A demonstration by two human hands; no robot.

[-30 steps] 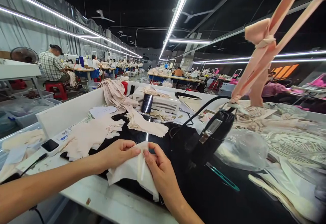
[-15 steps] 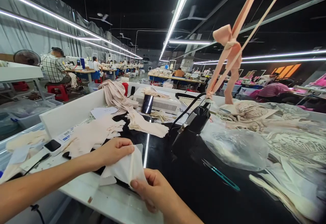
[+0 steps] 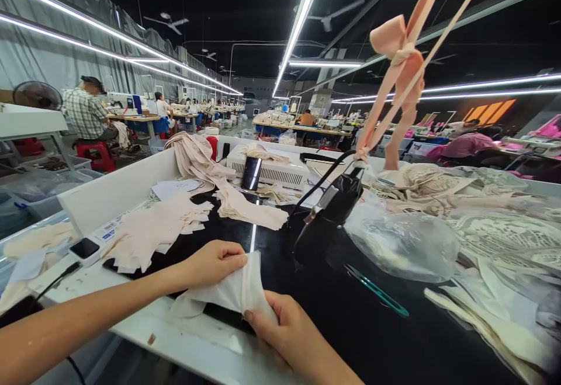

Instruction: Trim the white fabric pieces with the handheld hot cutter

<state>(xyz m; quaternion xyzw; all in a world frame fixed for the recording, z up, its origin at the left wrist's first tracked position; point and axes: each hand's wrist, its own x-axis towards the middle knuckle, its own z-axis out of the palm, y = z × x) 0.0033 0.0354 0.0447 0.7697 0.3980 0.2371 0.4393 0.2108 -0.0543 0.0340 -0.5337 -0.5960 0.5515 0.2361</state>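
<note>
In the head view, your left hand (image 3: pixel 219 263) has its grip closed on the far part of a white cloth (image 3: pixel 251 285), while your right hand (image 3: pixel 284 321) pinches its near right edge; the cloth spans between them at the near side of the black desk (image 3: pixel 324 315). Pale fabric pieces (image 3: pixel 153 227) lie far left, a teal tool (image 3: pixel 381 292) right.

sewing workshop | sewing machines (image 3: pixel 117 99) | worktables (image 3: pixel 302 128) in rows | cut-fabric stacks (image 3: pixel 254 208)
</note>
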